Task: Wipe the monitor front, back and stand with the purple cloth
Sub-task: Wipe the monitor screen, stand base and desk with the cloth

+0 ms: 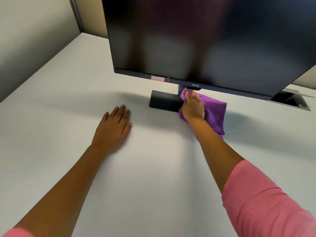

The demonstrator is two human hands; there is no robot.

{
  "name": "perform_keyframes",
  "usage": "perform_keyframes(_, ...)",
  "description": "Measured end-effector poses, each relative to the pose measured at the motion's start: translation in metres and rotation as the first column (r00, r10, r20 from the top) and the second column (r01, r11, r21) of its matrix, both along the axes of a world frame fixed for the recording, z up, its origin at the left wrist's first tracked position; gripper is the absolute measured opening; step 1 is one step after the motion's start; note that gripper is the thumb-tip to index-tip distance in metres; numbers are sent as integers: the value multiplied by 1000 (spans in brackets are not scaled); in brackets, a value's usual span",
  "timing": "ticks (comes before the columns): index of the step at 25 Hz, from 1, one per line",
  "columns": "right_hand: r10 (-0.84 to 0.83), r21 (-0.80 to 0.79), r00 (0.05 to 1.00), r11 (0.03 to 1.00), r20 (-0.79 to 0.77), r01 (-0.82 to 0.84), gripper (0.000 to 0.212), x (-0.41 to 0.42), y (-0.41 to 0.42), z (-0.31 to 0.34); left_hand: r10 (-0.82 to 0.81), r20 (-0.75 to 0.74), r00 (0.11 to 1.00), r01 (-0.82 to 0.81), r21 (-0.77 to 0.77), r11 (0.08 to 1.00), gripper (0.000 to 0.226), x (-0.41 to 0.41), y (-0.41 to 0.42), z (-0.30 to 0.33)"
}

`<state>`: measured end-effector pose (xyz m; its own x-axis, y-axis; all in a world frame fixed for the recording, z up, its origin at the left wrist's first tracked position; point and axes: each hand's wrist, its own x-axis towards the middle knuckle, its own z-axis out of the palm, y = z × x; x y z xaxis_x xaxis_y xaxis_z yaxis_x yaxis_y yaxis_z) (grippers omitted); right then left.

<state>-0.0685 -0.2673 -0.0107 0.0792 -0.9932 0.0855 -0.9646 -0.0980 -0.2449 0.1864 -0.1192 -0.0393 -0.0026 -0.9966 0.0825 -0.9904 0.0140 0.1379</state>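
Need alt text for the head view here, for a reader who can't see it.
A person's right hand presses a purple cloth onto the dark base of a monitor stand, below the black screen. The left hand rests flat on the white desk.

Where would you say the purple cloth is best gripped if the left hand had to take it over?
Probably the loose flap of the purple cloth trailing right of the right hand, approached from the near side: it lies free on the desk, not pinned.
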Motion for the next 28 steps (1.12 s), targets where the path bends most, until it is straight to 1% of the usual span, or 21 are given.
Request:
perform_keyframes(3,202,-29,978,979,-50,-203,44,6,5,-1,12,-31,999,-13,-18,1000,71,-1,0,-2)
perform_keyframes(4,247,-35,967,968,-71,-249,44,3,10,-3,16,-41,999,-17,-28,999,72,-1,0,-2)
perform_keyframes(5,258,-39,962,964,-91,-262,45,-3,13,-5,17,-49,999,-19,-38,999,71,-1,0,-3)
perform_keyframes(6,231,-43,968,971,-101,-236,46,-9,15,-6,17,-55,998,-19,-44,999,70,0,0,-3)
perform_keyframes(10,12,-50,996,999,-86,-17,44,-13,-2,-4,9,-49,999,-12,-48,999,69,1,1,-6)
perform_keyframes(13,-18,-63,998,998,-55,15,45,5,-17,-4,12,-41,999,-14,-49,999,69,1,2,-5)
perform_keyframes(15,6,-69,999,998,-36,-9,47,17,-23,-2,14,-45,999,-16,-54,998,70,1,2,-6)
perform_keyframes(18,46,-110,997,993,-58,-52,47,23,-23,0,11,-44,999,-14,-55,998,72,0,1,-6)
perform_keyframes(21,141,-161,987,975,-78,-152,40,23,-13,-2,14,-42,999,-16,-55,998,72,0,1,-5)
perform_keyframes(24,195,-195,980,963,33,-185,35,23,4,-2,12,-44,999,-14,-49,999,72,0,2,-3)
perform_keyframes(26,258,-177,966,952,33,-249,38,18,18,-1,11,-53,999,-14,-45,999,73,0,3,-3)
perform_keyframes(28,349,-94,936,931,-46,-352,47,6,31,-1,11,-67,998,-13,-33,999,73,-1,3,-2)
